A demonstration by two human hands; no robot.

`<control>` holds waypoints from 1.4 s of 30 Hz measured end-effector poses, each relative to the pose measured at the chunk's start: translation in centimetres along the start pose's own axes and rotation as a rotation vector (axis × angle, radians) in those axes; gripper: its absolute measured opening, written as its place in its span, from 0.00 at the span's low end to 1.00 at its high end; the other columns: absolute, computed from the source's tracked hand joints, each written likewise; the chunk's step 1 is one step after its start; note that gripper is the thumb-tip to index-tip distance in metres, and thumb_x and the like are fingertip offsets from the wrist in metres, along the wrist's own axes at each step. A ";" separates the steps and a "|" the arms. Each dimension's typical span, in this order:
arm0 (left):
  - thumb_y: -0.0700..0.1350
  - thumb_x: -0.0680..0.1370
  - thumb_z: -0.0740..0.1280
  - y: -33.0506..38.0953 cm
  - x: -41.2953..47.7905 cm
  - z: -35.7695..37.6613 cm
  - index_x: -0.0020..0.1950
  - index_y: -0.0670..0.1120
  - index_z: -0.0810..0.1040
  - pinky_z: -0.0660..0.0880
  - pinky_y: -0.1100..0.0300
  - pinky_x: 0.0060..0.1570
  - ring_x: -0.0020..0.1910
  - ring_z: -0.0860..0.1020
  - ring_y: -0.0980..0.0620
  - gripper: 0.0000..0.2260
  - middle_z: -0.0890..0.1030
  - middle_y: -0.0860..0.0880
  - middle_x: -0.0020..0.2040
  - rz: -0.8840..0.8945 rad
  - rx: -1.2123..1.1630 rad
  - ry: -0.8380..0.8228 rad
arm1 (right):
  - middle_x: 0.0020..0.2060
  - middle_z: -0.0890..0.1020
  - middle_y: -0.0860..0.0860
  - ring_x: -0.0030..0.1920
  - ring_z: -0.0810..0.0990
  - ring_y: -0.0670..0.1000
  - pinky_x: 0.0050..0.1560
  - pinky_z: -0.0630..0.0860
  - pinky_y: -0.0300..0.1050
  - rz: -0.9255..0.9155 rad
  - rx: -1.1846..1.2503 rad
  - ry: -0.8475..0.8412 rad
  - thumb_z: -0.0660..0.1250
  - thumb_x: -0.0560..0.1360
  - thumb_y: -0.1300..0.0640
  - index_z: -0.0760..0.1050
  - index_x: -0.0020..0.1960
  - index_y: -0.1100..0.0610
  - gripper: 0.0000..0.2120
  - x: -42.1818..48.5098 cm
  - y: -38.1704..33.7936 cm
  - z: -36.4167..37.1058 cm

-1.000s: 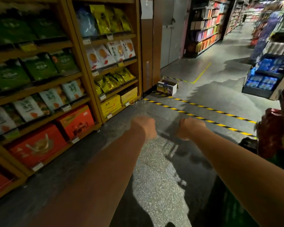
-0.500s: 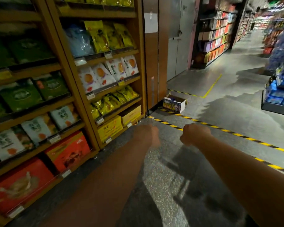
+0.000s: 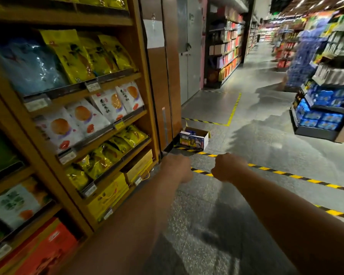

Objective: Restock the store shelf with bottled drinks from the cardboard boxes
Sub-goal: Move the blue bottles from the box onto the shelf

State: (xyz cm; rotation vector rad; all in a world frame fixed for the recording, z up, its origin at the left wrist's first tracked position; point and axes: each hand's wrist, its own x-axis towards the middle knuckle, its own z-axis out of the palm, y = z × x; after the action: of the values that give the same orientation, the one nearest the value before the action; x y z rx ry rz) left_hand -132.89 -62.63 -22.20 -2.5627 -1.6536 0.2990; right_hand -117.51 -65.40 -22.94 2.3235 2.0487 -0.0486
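Yellow-and-black hazard tape (image 3: 286,173) crosses the floor between two outstretched hands and the cardboard box (image 3: 195,138). The left hand (image 3: 177,168) and the right hand (image 3: 227,167) are both curled into fists with their backs to the camera. Nothing shows in either, though the undersides of the fingers are hidden. Both hover on the near side of the box, the left almost in line with it and the right a little to the box's right.

The box sits on the floor with its top open and a printed front. Something blue shows inside; whether it is bottles I cannot tell. Just left of the box rises a brown pillar (image 3: 163,86). Nearer than the box on that same side runs a wooden shelf unit (image 3: 147,108) filled with snack bags (image 3: 107,104) and yellow cartons (image 3: 107,195). No drinks shelf can be made out.

As I judge it, nothing is in hand for this load. The box is not yet reached, so lifting, carrying and shelving are all left to do.

Right of the box the grey floor (image 3: 246,145) lies open as far as a display of blue packs (image 3: 322,118), well apart from it. Beyond the box an aisle runs on. The tight side is left of the box, where the shelf unit's corner and price rails stand close beside the left forearm.
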 end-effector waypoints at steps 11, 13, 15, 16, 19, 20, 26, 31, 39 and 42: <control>0.47 0.79 0.59 -4.3 19.3 0.3 0.54 0.45 0.75 0.69 0.54 0.42 0.46 0.76 0.45 0.10 0.77 0.44 0.50 0.089 0.004 -0.120 | 0.51 0.80 0.52 0.51 0.80 0.55 0.42 0.69 0.43 0.086 0.010 -0.042 0.61 0.73 0.55 0.77 0.52 0.54 0.11 18.5 1.0 1.3; 0.48 0.79 0.59 -4.8 23.5 0.1 0.54 0.45 0.75 0.67 0.55 0.38 0.39 0.72 0.48 0.10 0.74 0.46 0.43 0.082 -0.004 -0.114 | 0.53 0.80 0.53 0.52 0.79 0.55 0.42 0.70 0.43 0.080 0.014 -0.068 0.61 0.73 0.54 0.77 0.53 0.55 0.11 22.9 1.9 1.4; 0.48 0.79 0.59 -5.0 27.8 -0.2 0.52 0.45 0.75 0.68 0.54 0.38 0.38 0.72 0.48 0.09 0.75 0.46 0.42 0.084 -0.005 -0.105 | 0.53 0.80 0.53 0.52 0.79 0.55 0.43 0.70 0.43 0.069 0.014 -0.081 0.60 0.74 0.54 0.76 0.55 0.55 0.12 27.4 2.9 1.3; 0.47 0.80 0.58 -5.2 30.0 -0.5 0.51 0.46 0.75 0.70 0.54 0.39 0.41 0.74 0.46 0.08 0.77 0.45 0.45 0.082 -0.011 -0.100 | 0.53 0.79 0.53 0.52 0.79 0.55 0.44 0.70 0.43 0.066 0.020 -0.079 0.60 0.74 0.54 0.76 0.55 0.56 0.13 29.7 3.5 1.2; 0.48 0.81 0.56 -5.7 36.5 -1.7 0.53 0.45 0.75 0.72 0.52 0.45 0.51 0.77 0.43 0.11 0.78 0.44 0.51 0.058 -0.046 -0.103 | 0.54 0.79 0.54 0.53 0.79 0.56 0.46 0.72 0.44 0.049 0.014 -0.082 0.61 0.74 0.54 0.75 0.57 0.57 0.14 36.7 4.9 0.6; 0.48 0.81 0.56 -5.9 38.6 -2.0 0.52 0.45 0.75 0.70 0.53 0.44 0.49 0.76 0.44 0.10 0.77 0.44 0.50 0.051 -0.050 -0.107 | 0.55 0.79 0.54 0.53 0.79 0.56 0.46 0.72 0.44 0.042 0.005 -0.080 0.61 0.74 0.53 0.75 0.58 0.57 0.15 38.9 5.4 0.3; 0.51 0.80 0.59 -7.8 49.7 -2.3 0.48 0.47 0.73 0.66 0.54 0.40 0.39 0.71 0.47 0.09 0.71 0.48 0.39 0.011 -0.070 -0.152 | 0.57 0.79 0.53 0.55 0.79 0.55 0.45 0.68 0.43 0.035 -0.035 -0.087 0.61 0.74 0.52 0.74 0.60 0.55 0.16 50.5 7.1 0.2; 0.51 0.80 0.59 -9.8 59.9 -2.0 0.49 0.47 0.71 0.68 0.55 0.43 0.41 0.71 0.47 0.08 0.73 0.46 0.45 0.025 -0.048 -0.165 | 0.58 0.79 0.53 0.56 0.79 0.54 0.47 0.70 0.44 0.013 -0.054 -0.080 0.61 0.75 0.50 0.74 0.61 0.54 0.16 60.2 7.4 0.2; 0.50 0.78 0.61 -13.6 77.1 -4.5 0.58 0.45 0.75 0.68 0.56 0.43 0.53 0.76 0.44 0.13 0.77 0.43 0.55 0.151 -0.026 -0.097 | 0.55 0.80 0.54 0.55 0.80 0.56 0.45 0.70 0.44 0.129 0.004 -0.059 0.62 0.73 0.51 0.75 0.59 0.55 0.17 76.5 9.2 -1.1; 0.48 0.78 0.61 -14.4 82.9 -5.0 0.57 0.44 0.76 0.70 0.56 0.42 0.51 0.76 0.44 0.12 0.77 0.43 0.55 0.180 -0.012 -0.117 | 0.54 0.79 0.54 0.54 0.80 0.56 0.44 0.70 0.45 0.156 0.022 -0.054 0.62 0.73 0.51 0.75 0.58 0.56 0.16 81.5 10.1 -1.0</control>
State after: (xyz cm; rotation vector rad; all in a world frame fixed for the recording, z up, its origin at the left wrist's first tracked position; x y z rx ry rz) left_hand -111.62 18.86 -24.90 -2.7575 -1.4635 0.4602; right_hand -97.31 14.14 -26.09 2.4581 1.8452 -0.1275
